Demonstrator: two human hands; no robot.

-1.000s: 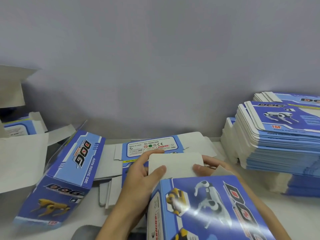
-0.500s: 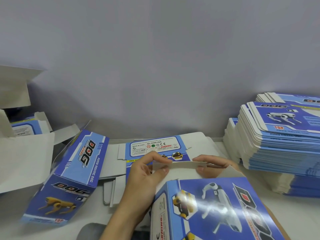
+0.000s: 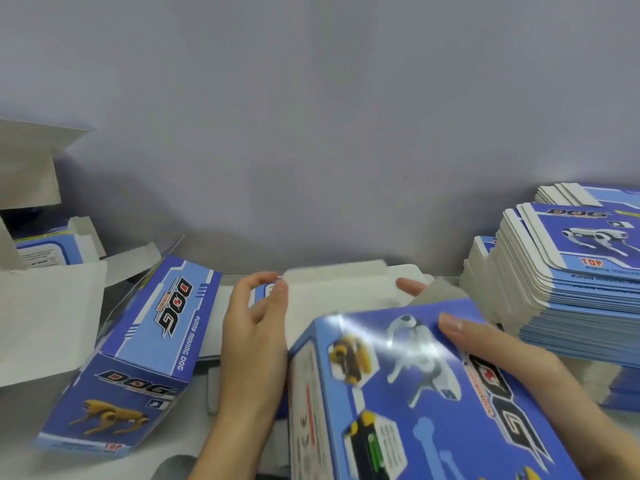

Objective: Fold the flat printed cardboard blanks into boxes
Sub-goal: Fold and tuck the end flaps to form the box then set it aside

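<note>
— How were the hands set on it?

— The left hand (image 3: 254, 327) stood at the left side of the box (image 3: 412, 393), fingers curled, thumb and forefinger closing on the left edge of its white end flap (image 3: 339, 299). The right hand (image 3: 512, 358) clasped the far end of the box: thumb laid flat on the printed top face, fingers wrapped round the right side, one fingertip showing past the flap's right edge.

— And which way did the box point?

— Its long axis ran away from the person, a little to the left, from the bottom right of the view up toward the wall (image 3: 311, 133). The face with the white and yellow dogs was turned up, and the open end with the flap pointed away. The flap was blurred, so I could not tell its exact angle.

— Where was it?

— Low in the middle, held just in front of the person, over another blank (image 3: 214, 306) lying flat on the table (image 3: 34, 459).

— Anything round it?

— A finished box (image 3: 138, 348) lay just left of the left hand, tilted. Farther left were opened boxes (image 3: 48, 251) with white flaps. Well to the right stood a tall stack of flat blanks (image 3: 571, 271).
</note>
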